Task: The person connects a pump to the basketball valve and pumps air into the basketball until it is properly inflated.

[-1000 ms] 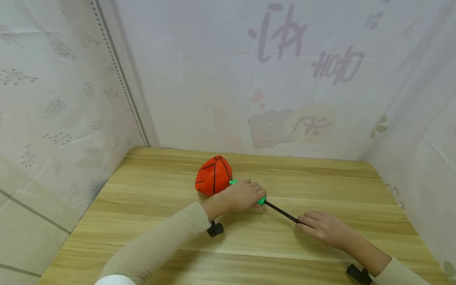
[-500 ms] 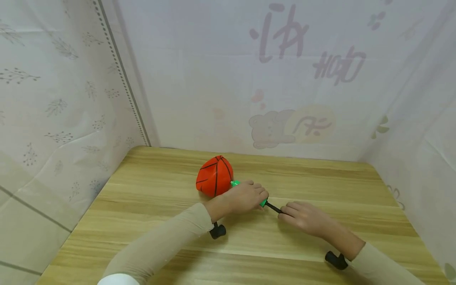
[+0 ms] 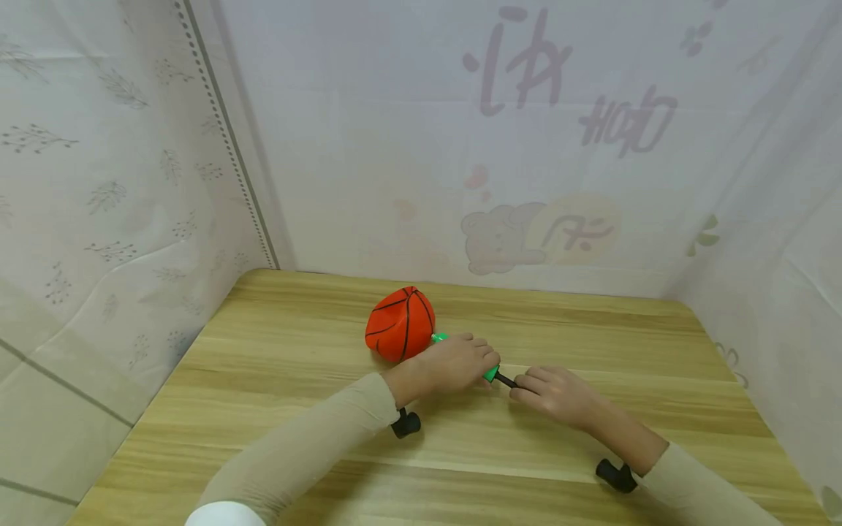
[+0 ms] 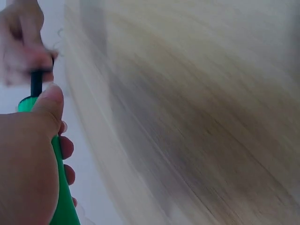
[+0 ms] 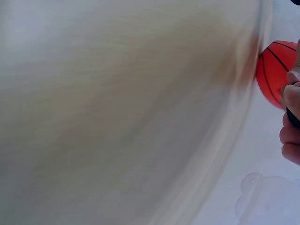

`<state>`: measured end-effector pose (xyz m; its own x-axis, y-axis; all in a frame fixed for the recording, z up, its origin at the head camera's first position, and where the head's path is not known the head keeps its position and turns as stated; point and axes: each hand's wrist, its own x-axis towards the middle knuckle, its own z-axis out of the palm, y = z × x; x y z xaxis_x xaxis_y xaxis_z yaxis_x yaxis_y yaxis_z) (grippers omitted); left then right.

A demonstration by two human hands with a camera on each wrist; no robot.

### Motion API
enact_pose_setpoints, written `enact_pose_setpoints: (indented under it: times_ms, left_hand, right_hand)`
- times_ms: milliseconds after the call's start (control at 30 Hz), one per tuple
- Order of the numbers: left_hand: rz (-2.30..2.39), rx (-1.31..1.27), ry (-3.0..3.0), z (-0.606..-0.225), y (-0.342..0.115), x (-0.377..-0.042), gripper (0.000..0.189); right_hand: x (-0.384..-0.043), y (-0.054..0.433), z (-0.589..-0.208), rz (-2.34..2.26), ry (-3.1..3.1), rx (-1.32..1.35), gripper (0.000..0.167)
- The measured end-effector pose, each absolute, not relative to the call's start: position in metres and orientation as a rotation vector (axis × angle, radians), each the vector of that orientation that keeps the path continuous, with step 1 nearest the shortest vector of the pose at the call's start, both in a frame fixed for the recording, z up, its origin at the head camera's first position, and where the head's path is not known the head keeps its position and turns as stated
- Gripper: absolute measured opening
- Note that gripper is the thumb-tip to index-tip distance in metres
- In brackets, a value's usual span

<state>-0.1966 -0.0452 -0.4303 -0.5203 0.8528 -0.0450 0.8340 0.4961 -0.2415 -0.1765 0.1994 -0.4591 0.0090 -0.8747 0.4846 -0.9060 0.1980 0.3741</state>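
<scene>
A dented orange basketball with black lines lies on the table, left of both hands. Against its right side sits the tip of a green hand pump. My left hand is wrapped around the pump's barrel and covers most of it; the left wrist view shows the thumb along the green tube. A short length of black plunger rod shows between the hands. My right hand grips the rod's end; a bit of black handle appears between its fingers in the right wrist view.
The wood-grain table has a patterned white curtain behind it and others at both sides. Black wrist mounts hang below each forearm, close to the tabletop.
My right hand has moved left toward the left hand, pushing the plunger in, so less rod shows. The left hand keeps its grip; ball and pump have shifted slightly right in view.
</scene>
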Motion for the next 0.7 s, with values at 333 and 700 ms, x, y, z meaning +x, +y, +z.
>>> enact_pose_setpoints:
  times_ms: [333, 700]
  left_hand:
    - [0.328, -1.504, -2.692, -0.425, -0.053, -0.199, 0.037]
    - [0.358, -1.480, -2.687, -0.426, -0.053, -0.200, 0.038]
  right_hand:
    - [-0.151, 0.244, -0.463, 0.054, -1.882, 1.638, 0.039]
    - [-0.157, 0.233, -0.457, 0.035, -1.917, 1.635, 0.038]
